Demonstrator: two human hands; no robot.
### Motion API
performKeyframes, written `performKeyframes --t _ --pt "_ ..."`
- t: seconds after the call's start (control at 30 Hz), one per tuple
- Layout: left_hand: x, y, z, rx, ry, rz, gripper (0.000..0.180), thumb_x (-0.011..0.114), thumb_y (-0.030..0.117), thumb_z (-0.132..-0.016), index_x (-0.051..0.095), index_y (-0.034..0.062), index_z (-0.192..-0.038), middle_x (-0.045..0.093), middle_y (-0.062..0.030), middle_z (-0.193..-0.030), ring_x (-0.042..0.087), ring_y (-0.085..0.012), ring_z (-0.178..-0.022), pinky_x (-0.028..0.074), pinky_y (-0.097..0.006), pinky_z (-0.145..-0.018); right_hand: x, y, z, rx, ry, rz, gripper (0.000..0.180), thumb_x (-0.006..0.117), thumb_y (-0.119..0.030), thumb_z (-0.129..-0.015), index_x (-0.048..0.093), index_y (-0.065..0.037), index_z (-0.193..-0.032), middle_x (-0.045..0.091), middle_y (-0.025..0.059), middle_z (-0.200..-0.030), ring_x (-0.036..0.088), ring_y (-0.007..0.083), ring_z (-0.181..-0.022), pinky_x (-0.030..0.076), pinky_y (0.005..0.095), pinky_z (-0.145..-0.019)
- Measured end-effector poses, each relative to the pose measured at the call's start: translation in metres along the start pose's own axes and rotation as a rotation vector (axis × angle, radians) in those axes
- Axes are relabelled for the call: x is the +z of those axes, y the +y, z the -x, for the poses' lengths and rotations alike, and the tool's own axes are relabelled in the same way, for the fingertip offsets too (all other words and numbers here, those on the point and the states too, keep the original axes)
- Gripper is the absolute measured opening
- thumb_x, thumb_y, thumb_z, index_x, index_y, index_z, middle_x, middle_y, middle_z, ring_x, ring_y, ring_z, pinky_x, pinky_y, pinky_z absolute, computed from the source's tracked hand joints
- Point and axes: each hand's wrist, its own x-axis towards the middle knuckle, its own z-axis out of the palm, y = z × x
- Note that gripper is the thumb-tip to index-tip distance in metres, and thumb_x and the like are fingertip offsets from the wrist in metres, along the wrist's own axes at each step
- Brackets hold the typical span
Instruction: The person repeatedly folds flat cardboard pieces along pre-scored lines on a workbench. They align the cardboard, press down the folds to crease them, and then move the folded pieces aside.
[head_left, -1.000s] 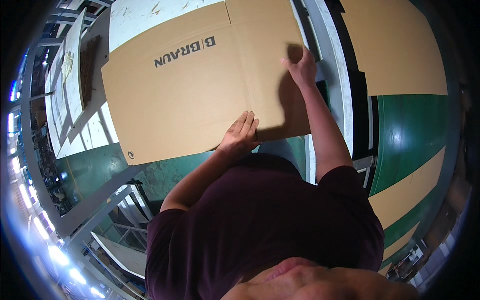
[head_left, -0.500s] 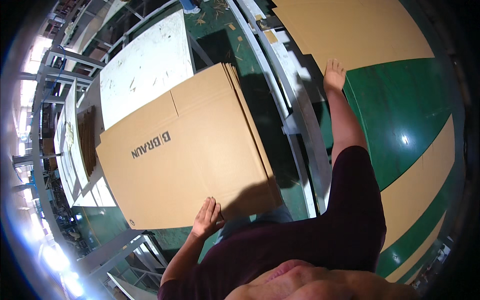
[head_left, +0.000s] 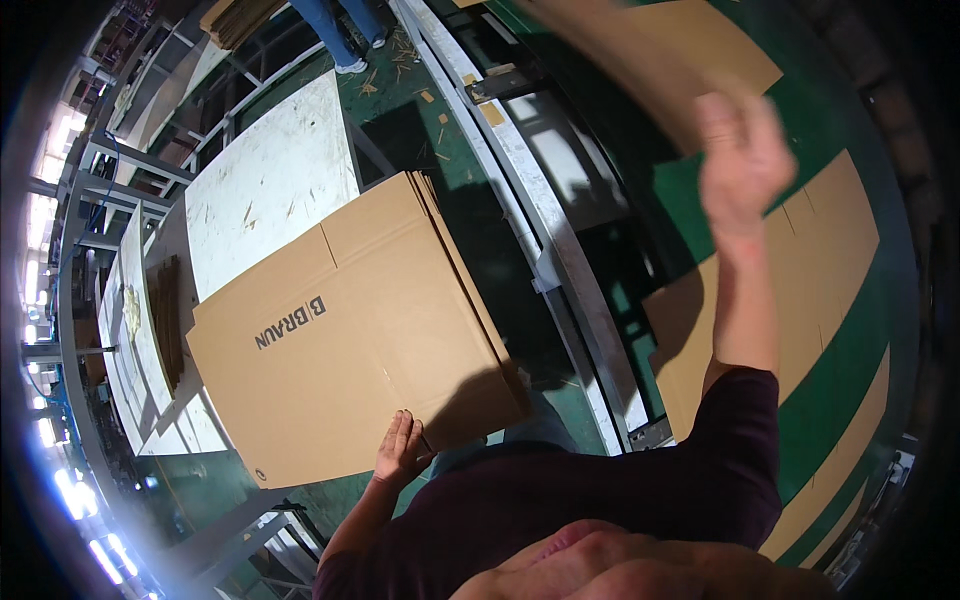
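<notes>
A stack of flat cardboard boxes with dark print on top lies in front of me, toward the left. My left hand rests on its near edge, fingers stretched out over the top sheet, gripping nothing visible. My right hand, smeared by motion, is raised over a green conveyor belt on the right. Just beyond it, a brown cardboard sheet is blurred and appears tilted; whether the hand touches it I cannot tell. Another flat cardboard blank lies on the belt, partly hidden behind my right arm.
A white board table with scraps on it stands beyond the stack. A metal rail runs between the stack and the belt. At the far side a person's legs show, near cardboard scraps on the floor. More cardboard sits at the upper left.
My right hand has lifted and swung right, off the far cardboard sheet's corner. That sheet has moved away and blurred. The left hand stays on the stack; the view has shifted slightly.
</notes>
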Motion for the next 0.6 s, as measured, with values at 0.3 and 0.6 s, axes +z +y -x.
performKeyframes --t 0.3,0.6 --pt "-0.008 0.001 -0.003 0.061 0.049 -0.024 0.078 0.080 0.032 -0.064 0.046 0.0011 -0.127 0.046 -0.0256 -0.131 0.046 -0.0438 -0.120 0.043 -0.049 -0.098 0.090 0.184 0.038 0.676 0.094 0.069 0.054 0.081 -0.017 -0.064 0.056 0.000 -0.109 0.065 0.0117 -0.105 0.062 0.0260 -0.095 0.048 0.0356 -0.085" --pt "-0.001 -0.013 0.007 0.136 -0.068 -0.265 0.069 0.074 0.029 -0.068 0.050 -0.0005 -0.126 0.046 -0.0247 -0.131 0.048 -0.0406 -0.121 0.044 -0.047 -0.099 0.308 0.226 0.269 1.214 0.269 -0.822 0.027 0.070 -0.009 -0.079 0.060 0.007 -0.100 0.065 0.0106 -0.095 0.061 0.0179 -0.081 0.049 0.0319 -0.071"
